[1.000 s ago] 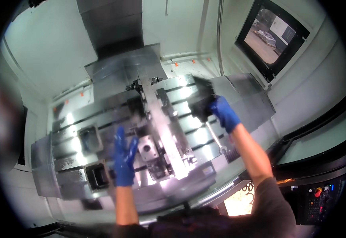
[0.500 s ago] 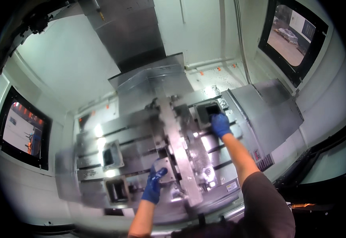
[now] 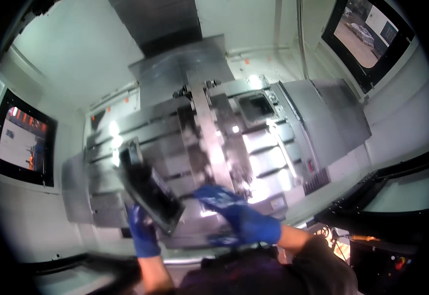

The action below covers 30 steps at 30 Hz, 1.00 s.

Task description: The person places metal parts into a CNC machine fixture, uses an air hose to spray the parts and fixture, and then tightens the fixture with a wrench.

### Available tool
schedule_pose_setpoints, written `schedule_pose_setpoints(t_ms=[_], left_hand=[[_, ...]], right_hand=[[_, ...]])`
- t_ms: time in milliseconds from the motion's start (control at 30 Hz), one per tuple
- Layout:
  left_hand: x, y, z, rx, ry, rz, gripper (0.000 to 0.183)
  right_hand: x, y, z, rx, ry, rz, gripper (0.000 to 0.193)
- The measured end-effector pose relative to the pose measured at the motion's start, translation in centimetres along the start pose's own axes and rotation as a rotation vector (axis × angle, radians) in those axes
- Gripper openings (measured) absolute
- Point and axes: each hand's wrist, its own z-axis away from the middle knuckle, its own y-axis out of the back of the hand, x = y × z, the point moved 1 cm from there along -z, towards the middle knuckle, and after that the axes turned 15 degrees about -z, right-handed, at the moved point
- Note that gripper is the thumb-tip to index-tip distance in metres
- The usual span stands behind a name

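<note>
My left hand [image 3: 143, 228], in a blue glove, grips the near left side of a dark, hollow rectangular metal part [image 3: 156, 194]. The part is tilted and raised above the machine table; its far end overlaps a smaller square frame [image 3: 133, 151]. Some of the left fingers are hidden behind it. My right hand [image 3: 241, 214], also blue-gloved and smeared by motion, reaches leftward in front of the central bar, its fingers apart and nothing seen in them. A gap separates it from the dark part.
A long metal bar [image 3: 207, 125] runs down the middle of the slotted table [image 3: 165, 135]. Right of it are another hollow rectangular part [image 3: 255, 107] and a long wrench [image 3: 286, 153]. Pale machine walls [image 3: 86, 54] with windows [image 3: 24, 140] surround the table.
My left hand has moved left and lifted the dark hollow part. My right hand has left the far right part and come nearer, toward the middle. The whole view has shifted slightly.
</note>
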Motion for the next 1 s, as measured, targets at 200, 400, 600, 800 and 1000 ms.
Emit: schedule_pose_setpoints(t_ms=[200, 400, 600, 800, 1000], left_hand=[[7.5, -11.3, 6.0, -0.368, -0.258, -0.725, 0.033], [5.3, -9.8, 8.7, -0.224, -0.262, -0.501, 0.044], [-6.9, 2.4, 16.3, -0.005, 0.102, -0.541, 0.029], [-15.0, 7.8, 23.5, 0.242, 0.214, -0.591, 0.032], [-13.8, 3.8, 21.0, 0.053, 0.120, -0.509, 0.028]], right_hand=[[-1.1, 0.3, 4.2, 0.492, 0.061, -0.213, 0.052], [5.0, 10.3, 10.5, 0.837, -0.499, -0.432, 0.026], [17.9, 15.1, 10.7, 0.401, -0.866, 0.620, 0.020], [21.7, 11.8, 13.5, 0.183, -0.386, 1.256, 0.013], [23.0, 9.4, 16.6, 0.248, -0.439, 1.320, 0.021]])
